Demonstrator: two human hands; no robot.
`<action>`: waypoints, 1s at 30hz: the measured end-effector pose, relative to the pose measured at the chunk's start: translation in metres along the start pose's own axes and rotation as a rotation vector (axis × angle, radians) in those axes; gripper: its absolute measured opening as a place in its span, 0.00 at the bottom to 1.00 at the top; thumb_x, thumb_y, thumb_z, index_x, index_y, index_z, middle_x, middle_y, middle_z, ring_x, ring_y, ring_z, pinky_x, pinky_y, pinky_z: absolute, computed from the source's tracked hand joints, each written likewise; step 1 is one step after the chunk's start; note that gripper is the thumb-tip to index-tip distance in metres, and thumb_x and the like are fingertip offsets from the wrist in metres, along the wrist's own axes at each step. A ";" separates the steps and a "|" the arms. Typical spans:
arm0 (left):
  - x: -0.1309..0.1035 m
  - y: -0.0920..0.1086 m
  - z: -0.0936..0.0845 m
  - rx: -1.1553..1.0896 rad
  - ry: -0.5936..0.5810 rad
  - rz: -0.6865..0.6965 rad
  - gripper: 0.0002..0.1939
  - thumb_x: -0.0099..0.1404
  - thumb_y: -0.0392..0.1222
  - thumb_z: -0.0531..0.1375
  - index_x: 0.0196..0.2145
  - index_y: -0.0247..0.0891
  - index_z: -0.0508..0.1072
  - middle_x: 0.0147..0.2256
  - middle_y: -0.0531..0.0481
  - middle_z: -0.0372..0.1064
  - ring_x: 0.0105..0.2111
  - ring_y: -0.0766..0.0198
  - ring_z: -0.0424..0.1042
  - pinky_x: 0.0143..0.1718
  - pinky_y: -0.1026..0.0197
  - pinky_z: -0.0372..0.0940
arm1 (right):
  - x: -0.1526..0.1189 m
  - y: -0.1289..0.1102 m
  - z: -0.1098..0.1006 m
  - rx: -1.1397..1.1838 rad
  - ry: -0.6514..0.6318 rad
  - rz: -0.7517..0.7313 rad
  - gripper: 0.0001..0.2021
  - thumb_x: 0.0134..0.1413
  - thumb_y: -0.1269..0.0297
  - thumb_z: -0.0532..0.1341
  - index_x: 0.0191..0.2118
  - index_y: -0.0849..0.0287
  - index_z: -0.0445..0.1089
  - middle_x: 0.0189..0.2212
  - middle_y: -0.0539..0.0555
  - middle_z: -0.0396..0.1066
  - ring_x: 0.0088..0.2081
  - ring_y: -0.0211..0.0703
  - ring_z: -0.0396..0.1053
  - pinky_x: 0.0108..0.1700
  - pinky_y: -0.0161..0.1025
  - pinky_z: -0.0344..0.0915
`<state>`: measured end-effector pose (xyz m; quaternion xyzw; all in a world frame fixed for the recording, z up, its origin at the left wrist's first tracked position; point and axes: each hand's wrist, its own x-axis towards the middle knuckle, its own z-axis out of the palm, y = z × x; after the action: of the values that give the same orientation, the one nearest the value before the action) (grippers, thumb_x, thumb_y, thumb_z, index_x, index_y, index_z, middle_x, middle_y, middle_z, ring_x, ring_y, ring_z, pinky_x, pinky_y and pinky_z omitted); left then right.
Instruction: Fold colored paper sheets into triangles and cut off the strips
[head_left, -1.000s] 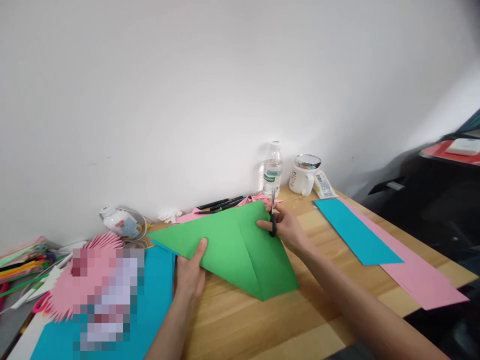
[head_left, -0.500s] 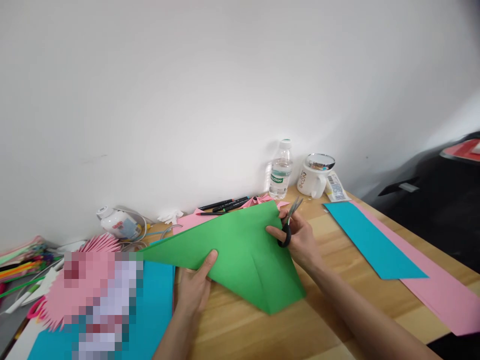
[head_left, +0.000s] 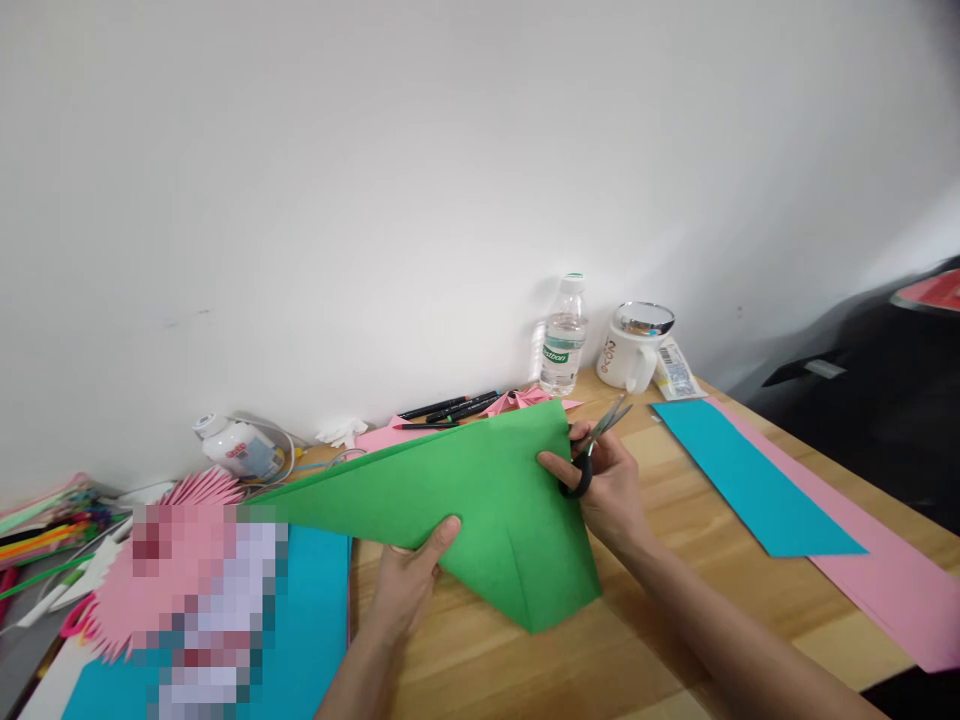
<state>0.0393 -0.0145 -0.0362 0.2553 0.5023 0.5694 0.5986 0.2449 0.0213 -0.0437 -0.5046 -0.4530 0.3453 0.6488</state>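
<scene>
A folded sheet of green paper [head_left: 480,490] is held up above the wooden table, with a crease near its lower right part. My left hand [head_left: 412,575] pinches its lower edge, thumb on top and the other fingers hidden beneath. My right hand [head_left: 611,485] grips the paper's right edge and also carries black-handled scissors [head_left: 577,472], whose blades point up and away from the sheet.
Behind the green paper are black pens [head_left: 450,408], pink scraps, a water bottle [head_left: 564,340] and a white mug [head_left: 630,355]. Blue paper [head_left: 757,480] overlaps pink paper [head_left: 892,600] at the right. A pink fringed piece [head_left: 172,570] and a white bottle [head_left: 238,447] are at the left.
My left hand has shifted a little right along the paper's lower edge. My right hand and the scissors have moved slightly right, and the paper's lower right corner has swung slightly left.
</scene>
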 end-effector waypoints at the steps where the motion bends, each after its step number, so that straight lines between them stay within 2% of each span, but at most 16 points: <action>1: 0.000 0.000 0.000 0.002 0.000 0.007 0.32 0.37 0.38 0.71 0.44 0.37 0.73 0.40 0.43 0.75 0.45 0.55 0.71 0.48 0.55 0.65 | 0.000 -0.001 0.000 -0.003 0.001 0.000 0.19 0.37 0.56 0.67 0.32 0.53 0.56 0.24 0.45 0.53 0.24 0.37 0.52 0.25 0.34 0.50; 6: 0.001 0.000 -0.001 -0.007 -0.039 -0.032 0.33 0.38 0.38 0.71 0.45 0.38 0.72 0.41 0.43 0.74 0.44 0.54 0.72 0.45 0.53 0.67 | -0.001 -0.001 0.000 0.042 -0.014 0.033 0.19 0.37 0.57 0.68 0.31 0.53 0.57 0.22 0.44 0.53 0.24 0.36 0.52 0.25 0.33 0.50; 8: 0.001 0.001 0.000 -0.035 -0.021 -0.057 0.33 0.37 0.38 0.72 0.44 0.39 0.72 0.42 0.43 0.74 0.45 0.53 0.71 0.45 0.52 0.68 | 0.000 0.000 0.000 0.064 -0.021 0.042 0.19 0.37 0.58 0.68 0.31 0.53 0.57 0.22 0.44 0.53 0.23 0.36 0.52 0.24 0.33 0.50; 10: 0.004 0.005 0.000 -0.085 0.039 -0.035 0.33 0.36 0.39 0.72 0.43 0.40 0.73 0.43 0.43 0.74 0.45 0.52 0.71 0.45 0.52 0.68 | 0.000 0.001 0.000 0.076 -0.038 0.051 0.19 0.36 0.58 0.68 0.32 0.53 0.58 0.22 0.44 0.53 0.23 0.35 0.51 0.24 0.32 0.50; 13: 0.010 0.017 -0.002 -0.165 0.166 0.083 0.32 0.35 0.41 0.73 0.41 0.42 0.73 0.43 0.46 0.74 0.46 0.53 0.71 0.45 0.53 0.68 | 0.000 0.001 -0.001 0.082 -0.084 0.076 0.19 0.36 0.58 0.68 0.32 0.53 0.58 0.21 0.43 0.52 0.22 0.34 0.49 0.22 0.31 0.48; 16: 0.015 0.031 -0.007 -0.191 0.236 0.180 0.27 0.36 0.41 0.72 0.38 0.40 0.75 0.39 0.46 0.75 0.44 0.53 0.72 0.44 0.54 0.68 | 0.000 0.000 -0.002 0.085 -0.127 0.098 0.19 0.37 0.59 0.68 0.32 0.53 0.58 0.21 0.43 0.52 0.22 0.33 0.48 0.21 0.31 0.47; 20: 0.017 0.038 -0.010 -0.184 0.213 0.256 0.24 0.38 0.39 0.71 0.37 0.38 0.76 0.36 0.48 0.76 0.41 0.54 0.73 0.44 0.54 0.67 | 0.000 -0.002 -0.002 0.075 -0.144 0.114 0.19 0.36 0.59 0.68 0.32 0.54 0.58 0.21 0.43 0.52 0.22 0.33 0.48 0.21 0.31 0.48; 26: 0.015 0.036 -0.009 -0.181 0.202 0.278 0.24 0.38 0.39 0.71 0.37 0.37 0.76 0.35 0.48 0.77 0.39 0.56 0.74 0.43 0.58 0.67 | 0.000 -0.003 -0.002 0.115 -0.143 0.119 0.19 0.35 0.61 0.69 0.31 0.55 0.58 0.20 0.42 0.52 0.20 0.31 0.47 0.20 0.30 0.46; 30: 0.017 0.041 -0.013 -0.178 0.204 0.313 0.22 0.45 0.41 0.69 0.41 0.39 0.75 0.37 0.48 0.76 0.38 0.60 0.74 0.42 0.61 0.67 | 0.001 -0.003 -0.002 0.123 -0.140 0.126 0.19 0.35 0.61 0.69 0.31 0.56 0.58 0.19 0.41 0.50 0.20 0.30 0.46 0.19 0.29 0.45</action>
<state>0.0077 0.0071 -0.0099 0.2173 0.4621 0.7205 0.4692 0.2474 0.0201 -0.0408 -0.4658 -0.4427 0.4470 0.6223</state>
